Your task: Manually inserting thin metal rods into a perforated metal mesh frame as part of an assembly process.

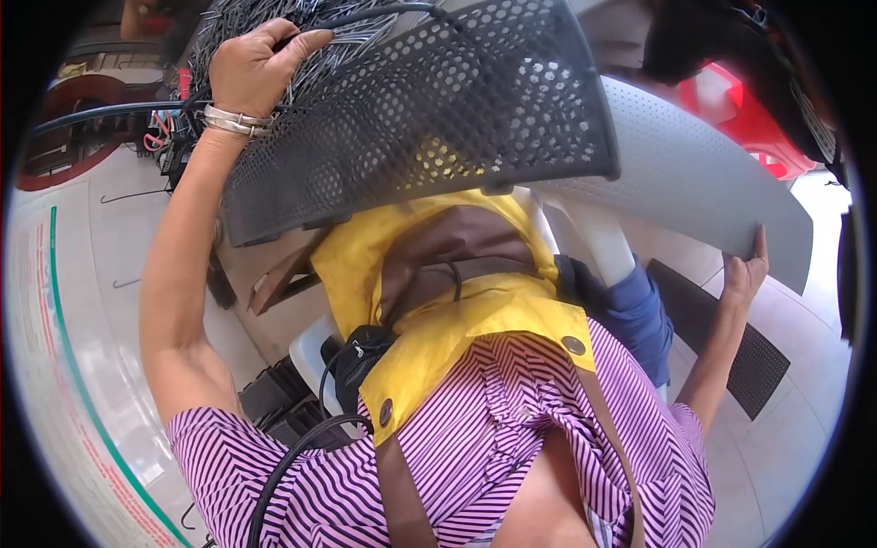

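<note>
My left hand (251, 73) is raised at the upper left, thumb and fingers pinched around something dark that I cannot make out. Close to the thumb runs a black cable (375, 13), and behind the hand lies a heap of thin dark strips (239, 20). A black perforated panel (393, 137) with a raised rim slants across the space before my chest, below this hand. At the right, my right hand (747, 272) grips the lower edge of a curved grey perforated panel (703, 173). Its index finger lies along the panel's face.
Over my lap lies a yellow and brown apron (438, 315). Another dark perforated panel (763, 370) rests on the tiled floor at the right. A red plastic object (763, 123) stands at the far right. Several dark parts (279, 397) lie low on the left, near a white chair (311, 352).
</note>
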Demonstrator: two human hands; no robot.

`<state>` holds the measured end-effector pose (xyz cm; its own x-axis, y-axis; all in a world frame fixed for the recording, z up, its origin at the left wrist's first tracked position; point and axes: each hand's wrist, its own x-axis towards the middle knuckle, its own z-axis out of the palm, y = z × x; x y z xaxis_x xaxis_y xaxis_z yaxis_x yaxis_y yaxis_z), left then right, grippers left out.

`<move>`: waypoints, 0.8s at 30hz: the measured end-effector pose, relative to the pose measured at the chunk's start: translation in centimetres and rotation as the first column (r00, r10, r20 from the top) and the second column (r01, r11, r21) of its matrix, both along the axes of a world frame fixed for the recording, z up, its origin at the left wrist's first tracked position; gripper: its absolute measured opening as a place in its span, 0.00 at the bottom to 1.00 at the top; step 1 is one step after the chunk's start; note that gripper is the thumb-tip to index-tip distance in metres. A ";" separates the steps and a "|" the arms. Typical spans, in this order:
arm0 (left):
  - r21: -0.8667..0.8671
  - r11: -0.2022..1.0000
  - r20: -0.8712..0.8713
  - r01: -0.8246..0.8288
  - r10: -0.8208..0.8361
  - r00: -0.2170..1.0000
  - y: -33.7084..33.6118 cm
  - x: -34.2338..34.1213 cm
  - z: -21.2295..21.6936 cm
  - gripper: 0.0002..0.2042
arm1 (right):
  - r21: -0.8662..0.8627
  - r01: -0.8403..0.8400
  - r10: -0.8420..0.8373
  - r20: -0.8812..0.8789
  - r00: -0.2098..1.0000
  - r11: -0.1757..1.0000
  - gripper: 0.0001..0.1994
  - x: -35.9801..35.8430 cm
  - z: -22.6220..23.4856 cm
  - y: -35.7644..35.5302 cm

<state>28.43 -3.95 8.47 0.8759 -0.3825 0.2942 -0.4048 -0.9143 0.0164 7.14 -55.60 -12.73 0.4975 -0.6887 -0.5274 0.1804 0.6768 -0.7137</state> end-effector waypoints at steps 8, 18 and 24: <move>0.020 0.998 0.036 0.057 -0.057 0.998 -0.2 0.4 -0.5 0.17 | 0.270 -0.054 0.009 0.169 0.986 0.961 0.14 -1.9 -3.3 -5.9; 0.031 0.998 0.001 0.060 -0.060 0.998 -0.9 0.3 -1.1 0.19 | 0.219 0.054 -0.068 0.055 0.996 0.974 0.12 -0.8 -0.8 -2.4; 0.048 0.993 0.026 0.109 -0.110 0.994 -0.7 -0.1 -1.1 0.19 | 0.250 0.078 -0.086 0.022 0.996 0.965 0.12 1.5 1.2 0.8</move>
